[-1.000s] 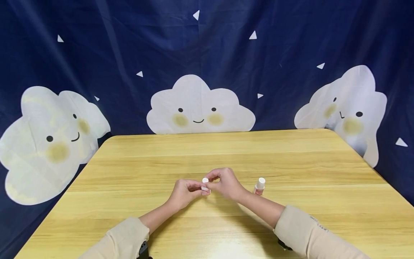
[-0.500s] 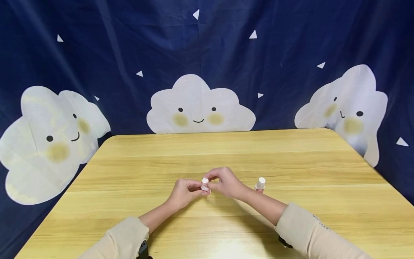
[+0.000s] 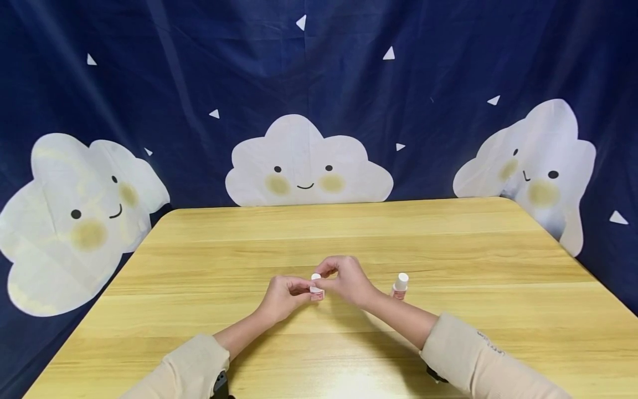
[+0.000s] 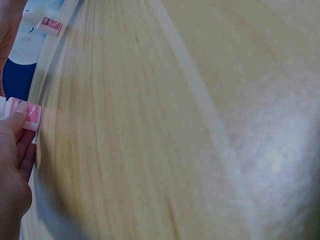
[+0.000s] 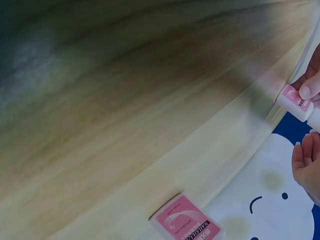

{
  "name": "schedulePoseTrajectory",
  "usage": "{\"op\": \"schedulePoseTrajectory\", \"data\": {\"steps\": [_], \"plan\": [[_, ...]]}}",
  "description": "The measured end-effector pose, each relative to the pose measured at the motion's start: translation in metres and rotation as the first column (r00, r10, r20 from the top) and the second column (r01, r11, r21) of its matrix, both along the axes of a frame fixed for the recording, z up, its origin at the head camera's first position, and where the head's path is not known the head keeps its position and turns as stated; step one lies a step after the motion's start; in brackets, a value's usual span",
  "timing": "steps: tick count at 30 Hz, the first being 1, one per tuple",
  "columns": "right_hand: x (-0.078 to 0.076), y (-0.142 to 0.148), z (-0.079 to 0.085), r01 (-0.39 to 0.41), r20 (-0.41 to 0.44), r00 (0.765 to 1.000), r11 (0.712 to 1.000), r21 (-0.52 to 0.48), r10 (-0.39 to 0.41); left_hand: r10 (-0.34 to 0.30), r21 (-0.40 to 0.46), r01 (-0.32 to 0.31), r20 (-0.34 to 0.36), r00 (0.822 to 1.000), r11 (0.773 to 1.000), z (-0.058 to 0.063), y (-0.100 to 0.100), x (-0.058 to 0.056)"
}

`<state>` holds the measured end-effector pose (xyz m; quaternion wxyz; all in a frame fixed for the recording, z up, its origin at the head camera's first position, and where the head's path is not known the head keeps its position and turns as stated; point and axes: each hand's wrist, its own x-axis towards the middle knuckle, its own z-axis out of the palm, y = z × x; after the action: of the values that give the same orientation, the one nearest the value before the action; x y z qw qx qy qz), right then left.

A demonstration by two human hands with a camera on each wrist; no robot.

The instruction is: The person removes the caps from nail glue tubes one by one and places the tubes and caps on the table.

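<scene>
A small white nail glue bottle (image 3: 317,296) with a pink label stands upright on the table in the head view. My left hand (image 3: 281,299) pinches its body between thumb and fingers; the left wrist view shows the thumb on the label (image 4: 33,114). At the top, my right hand (image 3: 347,281) pinches the white cap (image 3: 316,276), which its fingers partly cover. Whether the cap is loose cannot be made out. Beyond my right forearm stands a second nail glue bottle (image 3: 400,286), capped and upright, touched by neither hand. Its printed label (image 5: 186,220) shows large in the right wrist view.
The wooden table (image 3: 199,266) spreads out around both hands. Behind its far edge hangs a dark blue curtain (image 3: 349,72) with white clouds and small triangles. My right forearm (image 3: 399,318) passes close in front of the second bottle.
The fingers of my right hand have shifted slightly on the cap. My left hand and both bottles stay in place.
</scene>
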<state>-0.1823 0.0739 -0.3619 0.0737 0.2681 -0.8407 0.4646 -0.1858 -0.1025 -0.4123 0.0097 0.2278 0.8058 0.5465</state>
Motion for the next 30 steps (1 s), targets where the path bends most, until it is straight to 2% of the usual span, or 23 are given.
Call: {"op": "schedulePoseTrajectory", "data": {"steps": [11, 22, 26, 30], "plan": [[-0.0019, -0.0003, 0.0041, -0.008, 0.012, 1.000, 0.998, 0.069, 0.008, 0.006, -0.008, -0.006, -0.006, 1.000, 1.000, -0.0008, -0.0005, 0.0003], [-0.0036, 0.0013, 0.0080, -0.058, 0.041, 0.998, 0.992, 0.108, 0.053, -0.004, -0.004, 0.004, 0.005, 1.000, 1.000, 0.0016, -0.0008, 0.0008], [-0.0029, 0.0016, 0.0085, -0.072, 0.058, 0.996, 0.992, 0.100, 0.067, -0.006, 0.001, 0.006, -0.001, 1.000, 1.000, 0.0025, -0.0009, 0.0010], [-0.0019, 0.0011, 0.0044, -0.068, 0.058, 0.996, 0.996, 0.051, 0.065, -0.007, -0.005, 0.007, -0.006, 1.000, 1.000, 0.0026, -0.0011, 0.0014]]}}
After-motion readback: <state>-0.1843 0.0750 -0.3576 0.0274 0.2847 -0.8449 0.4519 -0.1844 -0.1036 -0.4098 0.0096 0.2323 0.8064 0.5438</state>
